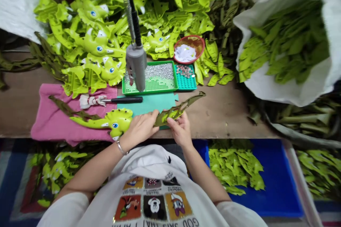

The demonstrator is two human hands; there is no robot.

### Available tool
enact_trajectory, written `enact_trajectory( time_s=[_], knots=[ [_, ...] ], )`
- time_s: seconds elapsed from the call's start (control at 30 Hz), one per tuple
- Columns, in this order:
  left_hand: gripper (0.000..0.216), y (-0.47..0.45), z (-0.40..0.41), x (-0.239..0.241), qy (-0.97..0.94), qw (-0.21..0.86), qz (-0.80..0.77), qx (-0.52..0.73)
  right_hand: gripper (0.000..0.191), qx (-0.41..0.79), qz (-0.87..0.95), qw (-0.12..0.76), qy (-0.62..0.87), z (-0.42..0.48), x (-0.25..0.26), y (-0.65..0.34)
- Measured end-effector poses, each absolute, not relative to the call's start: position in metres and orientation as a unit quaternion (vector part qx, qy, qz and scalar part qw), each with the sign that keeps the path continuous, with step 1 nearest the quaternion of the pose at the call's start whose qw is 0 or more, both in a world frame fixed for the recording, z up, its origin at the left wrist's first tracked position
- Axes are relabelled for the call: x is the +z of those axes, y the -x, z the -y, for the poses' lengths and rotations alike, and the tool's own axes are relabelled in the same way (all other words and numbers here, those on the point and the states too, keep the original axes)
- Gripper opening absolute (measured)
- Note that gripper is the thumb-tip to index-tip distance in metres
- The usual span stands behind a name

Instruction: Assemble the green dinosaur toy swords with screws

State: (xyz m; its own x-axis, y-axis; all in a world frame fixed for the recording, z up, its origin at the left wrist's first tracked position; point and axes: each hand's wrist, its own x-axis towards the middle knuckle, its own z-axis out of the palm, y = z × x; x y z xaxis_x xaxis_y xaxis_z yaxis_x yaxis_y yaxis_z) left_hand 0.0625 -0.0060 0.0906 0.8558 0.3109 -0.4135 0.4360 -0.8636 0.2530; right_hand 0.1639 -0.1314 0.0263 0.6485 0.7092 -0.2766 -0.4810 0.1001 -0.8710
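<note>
My left hand (140, 127) and my right hand (181, 130) both grip a dark olive plastic wing-shaped piece (179, 109) at the near edge of the workbench, over a teal mat (151, 103). Just left of my left hand lies a lime green dinosaur toy (112, 122) on a pink cloth (53, 120). A hanging grey power screwdriver (136, 64) dangles above a green tray of screws (160, 76). A black-handled tool (117, 100) lies on the cloth and mat.
A big heap of lime green dinosaur shells (101, 39) fills the back of the bench. A red basket (189, 48) holds white bits. A white sack (290, 39) of green parts stands right. Blue bins (277, 181) with green parts sit below.
</note>
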Motion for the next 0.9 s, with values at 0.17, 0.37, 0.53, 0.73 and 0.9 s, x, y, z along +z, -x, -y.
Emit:
enact_trajectory(
  time_s=[0.17,0.37,0.53,0.73,0.9],
  knots=[
    [0.024,-0.063,0.005,0.089,-0.948,0.171,-0.199,-0.18,0.042,0.407,0.199,0.688,0.566,0.139,0.022,-0.18],
    [0.035,-0.069,-0.006,0.09,-0.926,0.223,-0.229,-0.201,0.013,0.23,0.421,0.484,0.731,0.155,0.032,-0.289],
    [0.046,-0.072,-0.017,0.096,-0.905,0.299,-0.211,-0.217,0.046,-0.065,0.428,0.206,0.878,0.147,0.024,-0.393],
    [0.049,-0.073,-0.036,0.095,-0.855,0.448,-0.141,-0.218,0.046,-0.047,0.524,0.175,0.832,0.149,0.022,-0.414],
    [0.044,-0.078,-0.044,0.088,-0.838,0.484,-0.106,-0.23,0.039,-0.152,0.467,0.369,0.789,0.167,0.046,-0.382]
  ],
)
